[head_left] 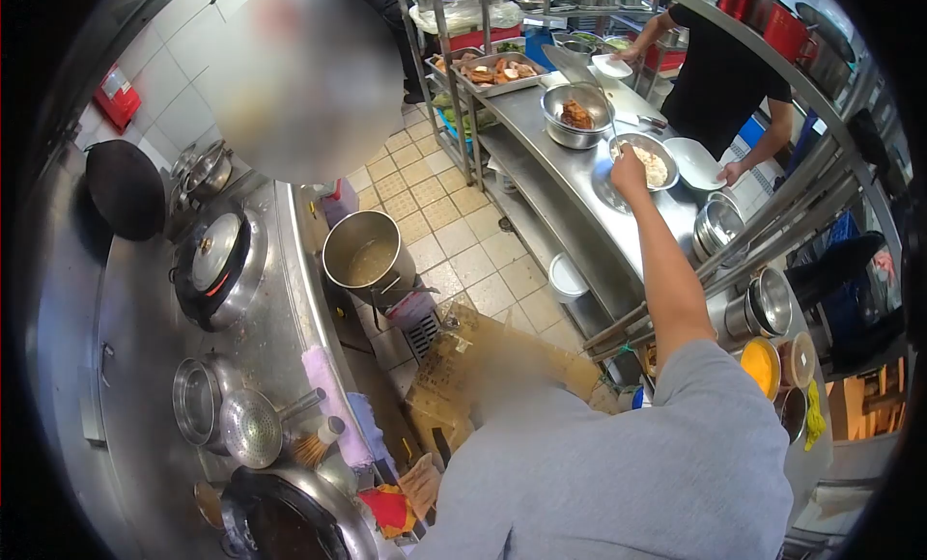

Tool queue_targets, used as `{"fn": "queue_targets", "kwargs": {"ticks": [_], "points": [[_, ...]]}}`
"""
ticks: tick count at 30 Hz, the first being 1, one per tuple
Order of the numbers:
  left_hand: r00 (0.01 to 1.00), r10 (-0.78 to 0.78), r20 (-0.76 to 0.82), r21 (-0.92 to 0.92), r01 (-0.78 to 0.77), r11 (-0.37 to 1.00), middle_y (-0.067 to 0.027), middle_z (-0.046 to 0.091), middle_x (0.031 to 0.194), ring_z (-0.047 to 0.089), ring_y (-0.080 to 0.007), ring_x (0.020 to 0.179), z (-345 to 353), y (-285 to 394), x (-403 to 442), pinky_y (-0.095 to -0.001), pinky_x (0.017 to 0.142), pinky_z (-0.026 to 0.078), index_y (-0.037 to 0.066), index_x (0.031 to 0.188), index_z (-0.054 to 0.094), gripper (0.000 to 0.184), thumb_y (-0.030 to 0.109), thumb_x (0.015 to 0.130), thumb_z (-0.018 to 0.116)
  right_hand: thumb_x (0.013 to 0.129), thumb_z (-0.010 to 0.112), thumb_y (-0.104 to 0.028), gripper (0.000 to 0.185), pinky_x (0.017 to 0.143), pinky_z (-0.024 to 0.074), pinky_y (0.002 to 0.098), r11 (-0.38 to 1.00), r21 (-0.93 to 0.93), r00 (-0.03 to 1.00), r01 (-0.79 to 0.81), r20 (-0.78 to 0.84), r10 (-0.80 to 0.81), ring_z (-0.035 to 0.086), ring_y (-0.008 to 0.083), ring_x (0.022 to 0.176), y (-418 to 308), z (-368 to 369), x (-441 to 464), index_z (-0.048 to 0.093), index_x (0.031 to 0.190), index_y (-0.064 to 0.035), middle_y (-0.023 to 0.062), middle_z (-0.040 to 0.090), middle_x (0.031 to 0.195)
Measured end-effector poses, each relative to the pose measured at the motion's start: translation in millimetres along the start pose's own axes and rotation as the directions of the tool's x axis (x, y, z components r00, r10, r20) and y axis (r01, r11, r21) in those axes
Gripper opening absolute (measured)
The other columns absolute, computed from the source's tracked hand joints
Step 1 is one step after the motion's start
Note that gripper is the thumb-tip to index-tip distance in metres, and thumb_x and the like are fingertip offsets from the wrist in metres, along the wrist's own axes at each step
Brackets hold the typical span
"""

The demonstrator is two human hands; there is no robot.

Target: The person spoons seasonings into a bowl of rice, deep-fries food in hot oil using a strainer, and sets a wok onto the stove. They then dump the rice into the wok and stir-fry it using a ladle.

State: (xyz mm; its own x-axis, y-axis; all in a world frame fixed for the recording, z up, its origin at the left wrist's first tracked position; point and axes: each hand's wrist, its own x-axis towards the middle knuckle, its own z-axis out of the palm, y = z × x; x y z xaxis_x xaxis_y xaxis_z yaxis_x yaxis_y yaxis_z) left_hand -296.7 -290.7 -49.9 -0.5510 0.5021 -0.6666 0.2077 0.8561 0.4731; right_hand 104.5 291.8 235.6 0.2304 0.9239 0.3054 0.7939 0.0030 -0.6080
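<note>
Ladle (572,66) is gripped by the right hand (631,167) at the bowl (674,176), left hand unseen, and pale food (653,161) could be spilled by a knocked rim.

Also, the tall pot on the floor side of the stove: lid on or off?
Off. The tall pot is uncovered, and cloudy liquid shows inside, below the rim.

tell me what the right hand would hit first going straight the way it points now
Probably the bowl of pale food, under or beside the right hand; depth is unclear, so it might pass over towards the bowl of brown food.
</note>
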Motion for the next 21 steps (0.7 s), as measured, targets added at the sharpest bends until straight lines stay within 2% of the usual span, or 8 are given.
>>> {"fn": "queue_targets", "kwargs": {"ticks": [3,4,5,8,11,15,17,21], "points": [[1.0,-0.008,-0.001,-0.01,0.008,1.0,-0.0219,0.066,0.1,0.064,-0.0354,0.094,4.2,-2.9,-3.6,-0.0433,0.08,0.05,0.004,0.099,0.067,0.041,0.038,0.077,0.063,0.09,0.048,-0.015,0.023,0.085,0.0458,0.045,0.992,0.094,0.996,0.086,0.021,-0.088,0.06,0.0412,0.094,-19.6,-5.9,-9.4,0.054,0.108,-0.0009,0.0268,0.063,0.098],[1.0,-0.007,0.002,-0.014,0.007,1.0,-0.0219,0.066,0.099,0.064,-0.0353,0.094,6.0,-4.9,-5.9,-0.0433,0.08,0.05,0.004,0.099,0.067,0.041,0.038,0.077,0.063,0.091,0.048,-0.013,0.019,0.063,0.0498,0.0389,0.978,0.136,0.986,0.161,0.016,-0.165,0.062,0.0288,0.069,-16.6,6.2,-8.9,0.051,0.106,-0.0023,0.02,0.062,0.085],[1.0,-0.007,0.001,-0.018,0.008,1.0,-0.0218,0.066,0.099,0.064,-0.0353,0.094,7.0,-5.3,-8.3,-0.0433,0.08,0.05,0.004,0.099,0.067,0.041,0.038,0.077,0.063,0.091,0.048,-0.013,0.019,0.063,0.0498,0.0389,0.977,0.135,0.985,0.163,0.033,-0.168,0.062,0.0288,0.069,-23.6,11.6,-14.5,0.051,0.106,-0.0023,0.02,0.062,0.085],[1.0,-0.009,-0.004,-0.06,0.009,0.998,-0.0216,0.066,0.099,0.064,-0.0351,0.094,13.7,-15.1,-18.7,-0.0433,0.08,0.05,0.004,0.099,0.067,0.041,0.038,0.077,0.063,0.091,0.043,-0.007,0.015,0.036,0.028,0.0213,0.666,0.623,0.857,-0.411,0.514,0.048,0.036,0.0043,0.044,-83.3,21.7,-58.9,0.044,0.106,-0.0069,0.0059,0.051,0.076],[0.997,-0.067,-0.027,-0.139,0.063,0.988,-0.0215,0.066,0.099,0.064,-0.0349,0.093,22.6,-37.1,-54.7,-0.0432,0.08,0.05,0.004,0.099,0.067,0.041,0.038,0.077,0.063,0.092,0.04,-0.006,0.024,0.038,0.0327,0.0236,0.514,0.607,0.709,-0.606,0.706,0.002,0.039,0.0077,0.046,-68.6,98.0,-70.9,0.039,0.116,-0.0052,0.0091,0.051,0.079],[0.963,-0.262,-0.068,-0.294,0.232,0.927,-0.0213,0.067,0.099,0.064,-0.0346,0.093,12.2,-48.3,-114.9,-0.0431,0.08,0.05,0.004,0.099,0.067,0.04,0.037,0.077,0.063,0.09,0.041,-0.004,0.024,0.038,0.0342,0.0236,0.532,0.477,0.594,-0.7,0.802,0.062,0.043,0.0099,0.05,-56.7,219.6,-120.8,0.036,0.114,-0.0049,0.0096,0.051,0.082],[0.923,-0.375,-0.082,-0.358,0.324,0.876,-0.0212,0.067,0.099,0.065,-0.0345,0.093,-8.0,-55.0,-137.8,-0.0431,0.08,0.05,0.004,0.098,0.067,0.04,0.037,0.077,0.063,0.089,0.045,-0.008,0.017,0.038,0.0348,0.0255,0.397,0.445,0.556,-0.803,0.8,0.227,0.046,0.0114,0.052,-52.9,283.4,-155.0,0.04,0.106,-0.0049,0.0087,0.051,0.083],[0.829,-0.547,-0.116,-0.408,0.463,0.787,-0.021,0.067,0.099,0.065,-0.0342,0.092,-59.8,-55.3,-186.1,-0.043,0.079,0.05,0.004,0.098,0.067,0.04,0.037,0.077,0.063,0.09,0.048,-0.015,0.01,0.039,0.0346,0.0275,0.461,0.209,0.352,-0.862,0.902,0.25,0.047,0.0137,0.051,-69.6,358.4,-227.5,0.045,0.096,-0.0078,0.0082,0.052,0.076]]}}
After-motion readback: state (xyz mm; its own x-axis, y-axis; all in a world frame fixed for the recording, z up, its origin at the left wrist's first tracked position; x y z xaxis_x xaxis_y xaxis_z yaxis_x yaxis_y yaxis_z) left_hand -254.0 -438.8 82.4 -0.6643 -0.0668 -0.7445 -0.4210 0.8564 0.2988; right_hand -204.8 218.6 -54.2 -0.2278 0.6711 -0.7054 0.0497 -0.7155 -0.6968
